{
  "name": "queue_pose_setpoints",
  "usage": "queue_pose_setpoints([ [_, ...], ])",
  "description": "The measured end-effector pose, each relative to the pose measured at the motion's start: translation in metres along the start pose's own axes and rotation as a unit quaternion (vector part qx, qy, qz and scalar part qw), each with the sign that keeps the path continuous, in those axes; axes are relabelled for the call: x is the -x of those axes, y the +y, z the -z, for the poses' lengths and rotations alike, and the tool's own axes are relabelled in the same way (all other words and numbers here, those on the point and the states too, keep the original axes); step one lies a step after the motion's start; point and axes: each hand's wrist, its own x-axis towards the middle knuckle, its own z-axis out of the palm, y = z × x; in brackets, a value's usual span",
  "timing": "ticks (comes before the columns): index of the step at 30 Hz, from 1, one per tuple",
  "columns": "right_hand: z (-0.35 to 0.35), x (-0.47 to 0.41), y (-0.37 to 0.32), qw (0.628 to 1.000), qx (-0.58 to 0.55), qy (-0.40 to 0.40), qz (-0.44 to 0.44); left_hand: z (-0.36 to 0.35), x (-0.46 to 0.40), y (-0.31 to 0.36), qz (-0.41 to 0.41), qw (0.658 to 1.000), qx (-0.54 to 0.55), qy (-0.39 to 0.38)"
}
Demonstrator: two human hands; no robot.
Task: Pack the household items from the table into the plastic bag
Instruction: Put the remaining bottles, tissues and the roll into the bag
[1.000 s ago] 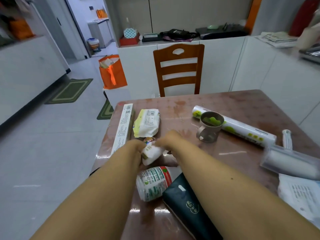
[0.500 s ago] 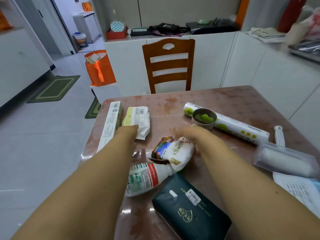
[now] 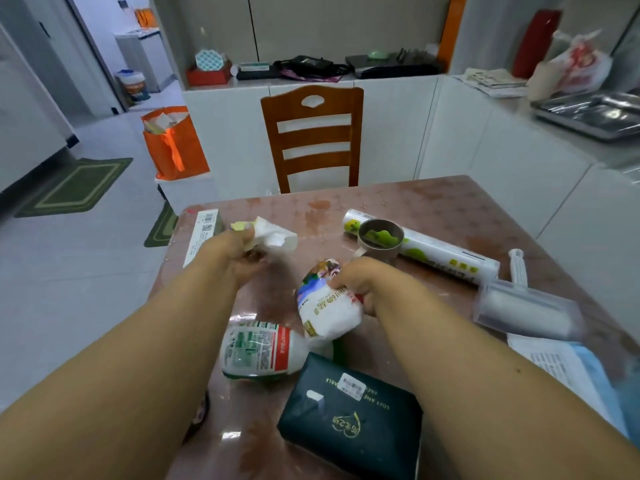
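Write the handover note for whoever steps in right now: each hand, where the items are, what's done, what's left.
Left hand: gripping a white-and-yellow packet, lifted off the table.
Right hand: gripping a white pouch with colourful print.
On the table: white bottle on its side, dark green tissue pack, long box, film roll, tape roll, lint roller, papers.
Done: nothing visibly packed; no packing bag in view.
Left: find the bag, pack everything.

Table (image 3: 433, 202) bears bottle (image 3: 258, 351), tissue pack (image 3: 349, 420), roll (image 3: 433, 252).
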Motion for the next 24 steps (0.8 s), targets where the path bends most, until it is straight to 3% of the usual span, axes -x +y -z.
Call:
queue_pose_setpoints([
  [5,0.013,0.047,-0.010,0.979,-0.201,-0.029,0.008,-0.004,0.091,0.041,-0.013,0.983,0.138,-0.124],
  [8,0.018,0.090,-0.016,0.942,-0.314,-0.069,0.095,-0.002,0.152,0.048,-0.044,0.976,0.099,-0.191],
  [13,0.026,0.172,-0.010,0.843,-0.470,-0.169,0.201,0.012,0.243,0.032,-0.117,0.973,0.028,-0.198],
  [16,0.020,0.221,0.008,0.848,-0.440,-0.185,0.229,0.019,0.289,0.019,-0.171,0.968,-0.092,-0.158],
  [19,0.008,0.251,0.031,0.860,-0.435,-0.125,0.235,0.027,0.333,0.002,-0.212,0.936,-0.236,-0.152],
  [21,0.003,0.263,0.047,0.864,-0.431,-0.093,0.243,0.038,0.355,-0.010,-0.196,0.922,-0.297,-0.153],
  [24,0.006,0.283,0.075,0.862,-0.424,-0.103,0.259,0.067,0.385,-0.021,-0.234,0.861,-0.442,-0.093],
])
